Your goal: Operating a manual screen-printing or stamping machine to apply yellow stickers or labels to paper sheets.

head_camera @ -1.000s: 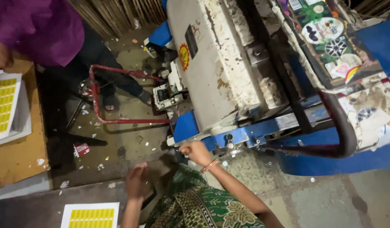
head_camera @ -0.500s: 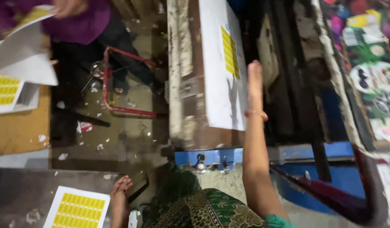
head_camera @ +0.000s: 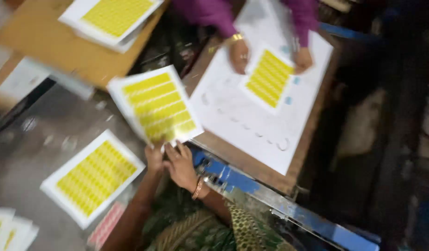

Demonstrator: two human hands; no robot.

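Far left, bottom corner: the edges of loose white-and-yellow sheets [head_camera: 7, 227], cut off by the frame.

Left, on the grey table [head_camera: 42, 153]: one white sheet printed with a yellow block of small labels [head_camera: 92, 176], lying flat and askew. Just beside its lower corner, a pink patterned strip [head_camera: 107, 224].

Upper left: a brown board [head_camera: 61, 51] carrying a stack of the same yellow-printed sheets [head_camera: 113, 17], its top past the frame edge.

Centre: the held sheet [head_camera: 155, 108], white with yellow rows, tilted, raised over the gap between grey table and press bed. My left hand [head_camera: 154, 158] pinches its lower edge from beneath; my right hand [head_camera: 181, 165], bangle at the wrist, closes its grip on the same lower edge just beside the left. Both hands touch each other.

Right of centre: a large white backing sheet [head_camera: 251, 116] on a wooden bed, with a blue metal rail [head_camera: 270, 200] along its near edge. On it, a smaller yellow-printed sheet [head_camera: 269, 78], pressed flat by another person's two hands [head_camera: 238, 56] in purple sleeves.

Far right: dark machinery, blurred, detail not readable.

Open room: bare grey table between the flat sheet and the brown board.
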